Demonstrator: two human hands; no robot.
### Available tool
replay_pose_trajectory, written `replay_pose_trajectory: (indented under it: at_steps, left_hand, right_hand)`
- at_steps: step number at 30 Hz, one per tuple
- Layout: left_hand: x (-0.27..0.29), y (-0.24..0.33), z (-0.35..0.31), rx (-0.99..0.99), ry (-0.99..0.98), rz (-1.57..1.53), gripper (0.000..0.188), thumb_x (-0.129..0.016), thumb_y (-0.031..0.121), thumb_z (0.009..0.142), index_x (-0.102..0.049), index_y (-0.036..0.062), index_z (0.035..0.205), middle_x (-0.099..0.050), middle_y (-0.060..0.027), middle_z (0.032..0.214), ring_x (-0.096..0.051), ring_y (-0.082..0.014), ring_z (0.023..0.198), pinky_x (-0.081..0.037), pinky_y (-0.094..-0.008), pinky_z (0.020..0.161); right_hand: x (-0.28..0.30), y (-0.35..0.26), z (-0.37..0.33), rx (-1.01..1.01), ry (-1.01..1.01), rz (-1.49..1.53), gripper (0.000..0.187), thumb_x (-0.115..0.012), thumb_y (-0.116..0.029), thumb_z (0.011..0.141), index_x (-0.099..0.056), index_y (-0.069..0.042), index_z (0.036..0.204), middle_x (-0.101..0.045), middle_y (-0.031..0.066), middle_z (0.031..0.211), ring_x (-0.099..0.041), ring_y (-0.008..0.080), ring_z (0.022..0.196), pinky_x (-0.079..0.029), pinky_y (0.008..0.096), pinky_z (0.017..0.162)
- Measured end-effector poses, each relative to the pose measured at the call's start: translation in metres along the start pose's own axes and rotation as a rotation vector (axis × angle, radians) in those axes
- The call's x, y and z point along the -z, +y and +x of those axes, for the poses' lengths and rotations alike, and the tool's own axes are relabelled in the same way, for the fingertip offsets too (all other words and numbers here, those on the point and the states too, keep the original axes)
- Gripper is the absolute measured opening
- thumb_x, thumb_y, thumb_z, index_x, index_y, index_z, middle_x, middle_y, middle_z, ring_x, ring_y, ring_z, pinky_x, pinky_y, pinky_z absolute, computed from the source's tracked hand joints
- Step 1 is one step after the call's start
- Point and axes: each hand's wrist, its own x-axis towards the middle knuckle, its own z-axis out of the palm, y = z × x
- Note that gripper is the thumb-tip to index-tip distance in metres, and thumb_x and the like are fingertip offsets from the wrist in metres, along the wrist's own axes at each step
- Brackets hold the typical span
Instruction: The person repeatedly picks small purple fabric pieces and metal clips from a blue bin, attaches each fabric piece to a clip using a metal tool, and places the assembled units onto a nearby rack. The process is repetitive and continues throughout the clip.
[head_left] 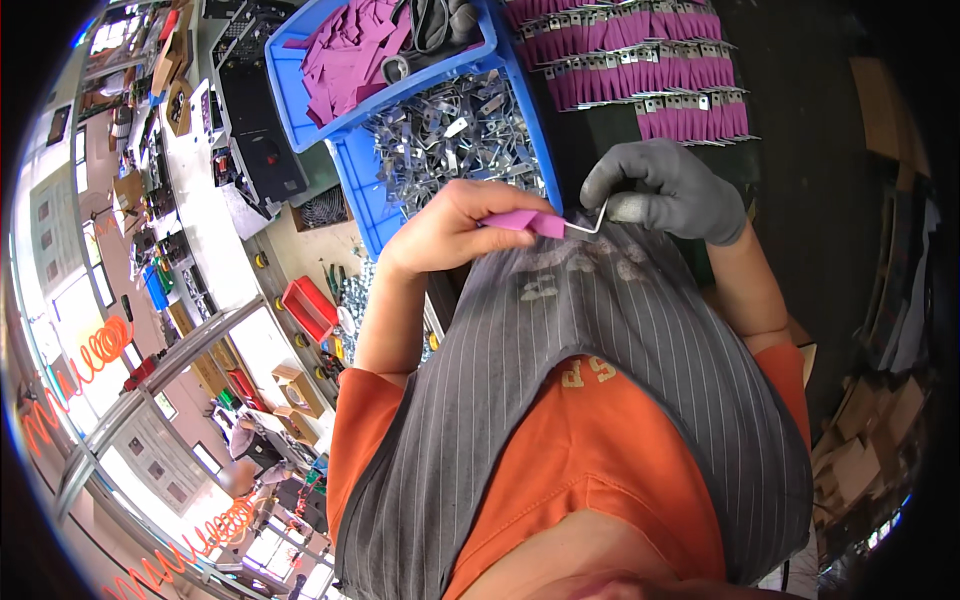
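My left hand (pixel 445 228) is bare and closed, pinching a flat purple sleeve (pixel 545 223) between thumb and fingers. A bent metal bracket (pixel 585 231) sticks out of the sleeve's right end. My right hand (pixel 675 190), in a grey glove, grips the bracket's upturned end between thumb and forefinger. Both hands are over my apron, in front of a blue bin (pixel 548 150) heaped with loose metal brackets (pixel 455 140). Higher up, another blue bin (pixel 290 95) holds many purple sleeves (pixel 345 55) and a dark grey glove (pixel 440 25).
At the far right of the bins, rows of purple-sleeved brackets (pixel 640 70) lie on a dark surface. To the left are a red bin (pixel 310 308) and a black equipment case (pixel 265 140). Cardboard (pixel 870 450) is piled at right. Another person (pixel 250 440) works at lower left.
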Motion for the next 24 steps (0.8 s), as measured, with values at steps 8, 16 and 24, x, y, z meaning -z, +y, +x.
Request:
replay_pose_trajectory:
  at_steps: [8, 16, 24]
  left_hand:
    - [-0.023, -0.025, 0.003, 0.151, 0.39, -1.028, 0.039, -0.047, 0.027, 0.1, -0.051, -0.001, 0.128, -0.03, 0.0074, 0.068, -0.026, -0.0027, 0.055, -0.023, -0.0186, 0.046]
    - [-0.043, -0.029, 0.014, 0.069, 0.334, -1.02, 0.033, -0.053, 0.025, 0.098, -0.059, -0.0017, 0.115, -0.035, 0.0083, 0.062, -0.024, -0.0026, 0.049, -0.022, -0.0194, 0.044]
    - [-0.051, -0.018, 0.015, 0.248, 0.477, -0.661, 0.025, -0.057, 0.023, 0.096, -0.068, 0.0014, 0.101, -0.052, 0.0055, 0.063, -0.035, -0.0024, 0.047, -0.026, -0.0196, 0.045]
  right_hand:
    - [-0.033, 0.017, -0.006, 0.076, 0.387, -0.099, 0.015, -0.068, -0.014, 0.086, -0.065, -0.002, 0.095, -0.069, 0.0078, 0.087, -0.067, 0.0167, 0.078, -0.053, 0.0258, 0.07]
    - [-0.04, 0.017, -0.005, 0.222, 0.453, -0.394, 0.014, -0.067, -0.015, 0.085, -0.063, -0.004, 0.092, -0.068, 0.0094, 0.083, -0.068, 0.0234, 0.074, -0.054, 0.0312, 0.066]
    - [-0.046, 0.021, -0.01, 0.139, 0.548, -0.388, 0.016, -0.068, -0.014, 0.084, -0.063, -0.003, 0.095, -0.068, 0.01, 0.085, -0.068, 0.0231, 0.075, -0.054, 0.0318, 0.067]
